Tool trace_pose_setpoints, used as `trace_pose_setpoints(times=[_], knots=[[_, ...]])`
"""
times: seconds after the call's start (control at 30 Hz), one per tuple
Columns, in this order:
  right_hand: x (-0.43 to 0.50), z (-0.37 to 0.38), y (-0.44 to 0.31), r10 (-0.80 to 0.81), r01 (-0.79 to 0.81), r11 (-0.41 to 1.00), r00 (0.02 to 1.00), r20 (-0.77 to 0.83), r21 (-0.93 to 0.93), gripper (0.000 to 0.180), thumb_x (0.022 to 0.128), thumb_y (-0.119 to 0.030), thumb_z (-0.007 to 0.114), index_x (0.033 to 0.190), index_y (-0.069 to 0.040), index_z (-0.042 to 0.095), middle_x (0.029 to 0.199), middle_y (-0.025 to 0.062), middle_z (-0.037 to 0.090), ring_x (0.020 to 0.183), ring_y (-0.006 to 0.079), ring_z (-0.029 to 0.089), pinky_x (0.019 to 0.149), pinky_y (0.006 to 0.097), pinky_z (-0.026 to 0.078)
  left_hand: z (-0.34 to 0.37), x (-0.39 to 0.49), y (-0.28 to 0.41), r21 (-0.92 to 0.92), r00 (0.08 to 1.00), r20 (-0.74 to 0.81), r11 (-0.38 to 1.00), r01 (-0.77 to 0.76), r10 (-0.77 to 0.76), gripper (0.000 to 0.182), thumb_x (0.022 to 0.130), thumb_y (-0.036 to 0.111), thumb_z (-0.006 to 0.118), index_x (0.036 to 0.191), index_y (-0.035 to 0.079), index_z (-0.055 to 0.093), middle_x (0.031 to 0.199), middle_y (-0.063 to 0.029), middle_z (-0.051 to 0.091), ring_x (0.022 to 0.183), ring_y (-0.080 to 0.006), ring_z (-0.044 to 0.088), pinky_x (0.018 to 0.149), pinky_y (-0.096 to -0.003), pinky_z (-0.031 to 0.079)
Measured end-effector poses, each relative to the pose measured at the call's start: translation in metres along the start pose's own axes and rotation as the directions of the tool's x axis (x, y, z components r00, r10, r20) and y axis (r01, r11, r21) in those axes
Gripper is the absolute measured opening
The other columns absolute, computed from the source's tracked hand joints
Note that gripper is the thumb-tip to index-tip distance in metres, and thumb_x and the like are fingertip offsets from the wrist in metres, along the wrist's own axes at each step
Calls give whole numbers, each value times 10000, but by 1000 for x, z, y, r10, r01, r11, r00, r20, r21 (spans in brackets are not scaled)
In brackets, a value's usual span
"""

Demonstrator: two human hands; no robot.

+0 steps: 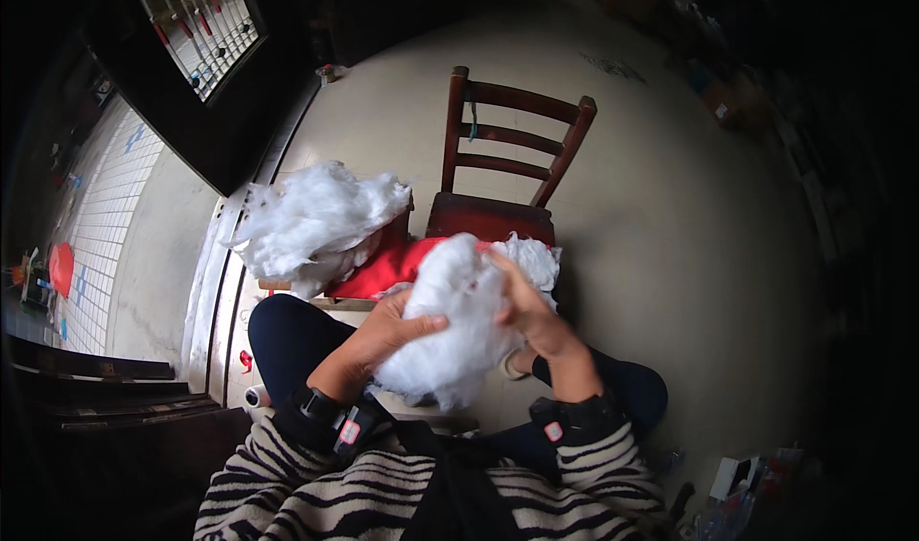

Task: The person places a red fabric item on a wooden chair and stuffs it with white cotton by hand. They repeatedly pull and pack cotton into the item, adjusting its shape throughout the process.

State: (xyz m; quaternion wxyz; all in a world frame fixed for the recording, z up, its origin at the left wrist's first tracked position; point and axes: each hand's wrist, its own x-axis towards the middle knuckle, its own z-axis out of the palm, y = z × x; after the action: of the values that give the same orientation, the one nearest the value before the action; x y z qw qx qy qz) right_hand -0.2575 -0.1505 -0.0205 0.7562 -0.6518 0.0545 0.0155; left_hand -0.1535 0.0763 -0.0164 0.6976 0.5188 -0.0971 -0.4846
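A wad of white fibre stuffing [449, 340] is held up in front of my body, above my lap. My left hand [395, 333] grips its left side, with the thumb lying across the front. My right hand [528, 304] is at its upper right, slightly blurred, the fingers against the fluff. Beyond it lies red fabric [391, 264], partly hidden by the wad. A large heap of white stuffing [323, 214] rests at the fabric's left end. A smaller clump of stuffing [535, 261] sits at the right, just past my right hand.
A dark red wooden chair [495, 214] stands behind the fabric. At the left, an open dark door [215, 81] adjoins a threshold [215, 304] and an outside tiled strip [115, 182]. A white roll [256, 396] lies by my left knee; boxed items [739, 476] are at the lower right.
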Motion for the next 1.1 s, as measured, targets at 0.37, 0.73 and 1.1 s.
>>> trace_pose_setpoints(times=[0.37, 0.73, 1.1], knots=[[-5, 18, 45, -116, 87, 991, 932, -344, -99, 140, 936, -148, 666, 950, -10, 667, 816, -21, 646, 713, 38, 533, 649, 217, 459, -39, 10, -24, 222, 982, -38, 960, -171, 183, 162, 846, 136, 780, 906, 36, 668, 793, 25, 654, 719, -73, 598, 660, -241, 505], [-6, 32, 37, -280, 241, 960, 812, -512, -143, 153, 929, -134, 675, 984, 1, 629, 867, 3, 640, 801, 75, 541, 739, 238, 464, -49, 9, -45, -245, 983, 182, 969, 36, 10, 771, 887, 465, 680, 1447, 31, 376, 1311, -92, 550, 1242, -219, 498, 1077, -417, 369], [-11, 48, 10, -12, 57, 930, 992, -125, 363, 398, 848, -93, 733, 1201, 27, 594, 1174, 62, 636, 1091, 162, 584, 962, 301, 444, -2, 5, 4, -205, 989, -104, 971, -123, 103, 552, 842, 74, 742, 1329, 38, 485, 1230, -103, 593, 1126, -251, 585, 949, -408, 495]])
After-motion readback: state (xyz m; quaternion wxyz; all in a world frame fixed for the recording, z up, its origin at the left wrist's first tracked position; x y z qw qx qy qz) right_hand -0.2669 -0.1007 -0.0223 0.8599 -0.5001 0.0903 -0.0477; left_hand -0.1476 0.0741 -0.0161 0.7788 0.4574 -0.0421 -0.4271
